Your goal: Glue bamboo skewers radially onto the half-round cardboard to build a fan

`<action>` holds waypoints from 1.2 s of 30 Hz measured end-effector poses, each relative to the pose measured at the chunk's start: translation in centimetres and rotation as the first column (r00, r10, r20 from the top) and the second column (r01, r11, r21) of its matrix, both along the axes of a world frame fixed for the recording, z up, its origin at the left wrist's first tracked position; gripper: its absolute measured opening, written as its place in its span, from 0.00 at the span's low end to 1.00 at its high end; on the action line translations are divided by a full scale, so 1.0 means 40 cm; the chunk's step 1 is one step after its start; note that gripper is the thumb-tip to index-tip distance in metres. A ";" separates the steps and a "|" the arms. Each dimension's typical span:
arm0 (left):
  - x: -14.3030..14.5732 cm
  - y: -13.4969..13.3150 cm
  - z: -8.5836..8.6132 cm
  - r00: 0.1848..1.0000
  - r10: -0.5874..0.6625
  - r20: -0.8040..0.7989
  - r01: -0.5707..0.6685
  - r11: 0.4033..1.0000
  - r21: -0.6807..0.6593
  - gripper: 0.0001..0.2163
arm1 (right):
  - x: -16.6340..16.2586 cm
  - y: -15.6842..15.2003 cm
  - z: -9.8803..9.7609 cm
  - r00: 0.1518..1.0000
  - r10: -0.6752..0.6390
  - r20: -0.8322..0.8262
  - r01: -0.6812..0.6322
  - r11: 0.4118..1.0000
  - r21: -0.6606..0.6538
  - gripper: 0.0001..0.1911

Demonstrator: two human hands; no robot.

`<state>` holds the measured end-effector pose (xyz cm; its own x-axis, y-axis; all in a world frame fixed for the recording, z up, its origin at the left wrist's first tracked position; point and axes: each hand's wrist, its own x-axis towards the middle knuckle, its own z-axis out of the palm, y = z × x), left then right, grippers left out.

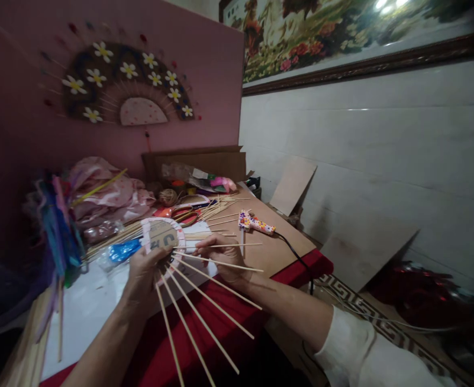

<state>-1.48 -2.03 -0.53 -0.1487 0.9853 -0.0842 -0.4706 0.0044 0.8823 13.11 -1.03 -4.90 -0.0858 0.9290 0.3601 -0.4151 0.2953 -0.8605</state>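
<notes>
My left hand (pixel 140 271) grips a rounded cardboard piece (pixel 158 233) with a pale fabric rim, thumb pressed on its face. Several thin wooden sticks (pixel 205 301) fan out from the piece's edge, downward and to the right. Beside it, my right hand (pixel 224 258) has its fingers closed around the topmost stick (pixel 247 245), close to the cardboard. Where the sticks' inner ends meet the cardboard is partly hidden by my left thumb. On the brown board to the right lies a flower-patterned glue gun (pixel 257 222), its black cord running off the table edge.
Orange-handled scissors (pixel 182 215), loose sticks (pixel 223 203), a twine ball (pixel 167 197) and pink fabric (pixel 103 185) crowd the back. A blue plastic packet (pixel 124 250) lies on white paper (pixel 84 301). A flowered fan (pixel 128 80) hangs on the panel behind.
</notes>
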 end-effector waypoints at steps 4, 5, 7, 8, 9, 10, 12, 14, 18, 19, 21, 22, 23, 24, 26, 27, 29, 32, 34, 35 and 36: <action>0.000 -0.006 0.000 1.000 0.006 0.013 -0.006 1.000 0.023 0.13 | 0.000 -0.005 -0.001 1.000 -0.017 0.008 0.017 1.000 -0.003 0.01; 0.000 -0.006 -0.001 1.000 0.000 0.017 -0.001 1.000 0.031 0.13 | 0.000 -0.007 0.000 1.000 -0.016 0.006 0.016 1.000 -0.002 0.01; -0.001 -0.006 -0.002 1.000 -0.012 0.019 0.011 0.999 0.039 0.13 | -0.001 -0.009 0.004 1.000 -0.023 0.008 0.023 1.000 0.008 0.02; -0.002 -0.006 -0.003 1.000 -0.016 0.020 0.015 0.999 0.038 0.13 | -0.001 -0.010 0.006 1.000 -0.029 0.012 0.029 0.999 0.018 0.02; -0.003 -0.005 -0.004 1.000 -0.016 0.020 0.015 0.999 0.037 0.13 | -0.002 -0.011 0.008 0.999 -0.037 0.018 0.037 0.999 0.026 0.02; -0.003 -0.005 -0.005 1.000 -0.018 0.022 0.017 0.999 0.034 0.13 | -0.002 -0.012 0.010 0.999 -0.043 0.023 0.042 0.999 0.031 0.02; -0.004 -0.004 -0.006 0.999 -0.024 0.034 0.023 0.999 0.032 0.13 | -0.003 -0.013 0.012 0.999 -0.044 0.022 0.043 0.999 0.018 0.02; -0.005 -0.004 -0.006 0.998 -0.035 0.044 0.033 0.999 0.033 0.13 | -0.003 -0.014 0.013 0.999 -0.034 0.010 0.035 0.999 -0.005 0.02; -0.004 -0.006 -0.005 0.997 -0.061 0.044 0.060 0.998 0.028 0.11 | -0.002 -0.015 0.014 1.000 -0.016 0.001 0.016 1.000 -0.023 0.02; -0.003 -0.007 -0.004 0.997 -0.067 0.047 0.066 0.997 0.027 0.11 | -0.002 -0.016 0.014 1.000 -0.010 0.002 0.010 1.000 -0.021 0.02; -0.003 -0.008 -0.003 0.995 -0.062 0.073 0.060 0.998 0.026 0.09 | 0.000 -0.018 0.014 1.000 -0.001 0.003 0.001 1.000 -0.016 0.02; -0.002 -0.008 -0.003 0.994 -0.054 0.092 0.052 0.998 0.021 0.08 | 0.001 -0.018 0.014 1.000 0.002 0.004 -0.002 1.000 -0.008 0.02; -0.002 -0.008 -0.003 0.993 -0.046 0.113 0.044 0.999 0.013 0.07 | 0.002 -0.018 0.013 1.000 0.003 0.008 -0.003 1.000 0.003 0.03; -0.002 -0.008 -0.003 0.990 -0.041 0.132 0.041 0.999 0.003 0.07 | 0.003 -0.017 0.012 1.000 0.003 0.016 -0.003 1.000 0.014 0.03; -0.003 -0.007 -0.004 0.987 -0.044 0.157 0.047 0.999 -0.019 0.06 | 0.004 -0.014 0.008 0.999 -0.003 0.035 0.002 0.999 0.032 0.02; -0.003 -0.007 -0.004 0.986 -0.042 0.162 0.047 0.998 -0.028 0.06 | 0.004 -0.012 0.006 0.999 -0.008 0.044 0.006 0.999 0.037 0.02; -0.003 -0.005 -0.004 0.985 -0.032 0.167 0.040 0.998 -0.041 0.06 | 0.004 -0.008 0.002 0.998 -0.015 0.061 0.013 1.000 0.027 0.03; -0.003 -0.007 -0.002 0.985 -0.033 0.172 0.044 0.997 -0.056 0.05 | 0.005 -0.008 0.003 0.996 -0.030 0.080 0.029 1.000 0.012 0.04; -0.002 -0.009 0.000 0.983 -0.059 0.172 0.073 0.995 -0.075 0.05 | 0.006 -0.011 0.011 0.996 -0.039 0.085 0.038 0.999 0.014 0.03; -0.001 -0.011 0.001 0.983 -0.071 0.172 0.086 0.993 -0.083 0.05 | 0.007 -0.014 0.017 0.995 -0.041 0.086 0.039 0.999 0.016 0.02; -0.001 -0.012 0.002 0.981 -0.082 0.173 0.098 0.991 -0.089 0.05 | 0.007 -0.017 0.023 0.995 -0.042 0.089 0.040 0.999 0.015 0.02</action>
<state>-1.52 -2.51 -0.45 -0.0353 0.9800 -0.1961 -0.6065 0.1349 0.7835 13.40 -1.71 -3.98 -0.0799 0.9275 0.3653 -0.3243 0.3223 -0.8893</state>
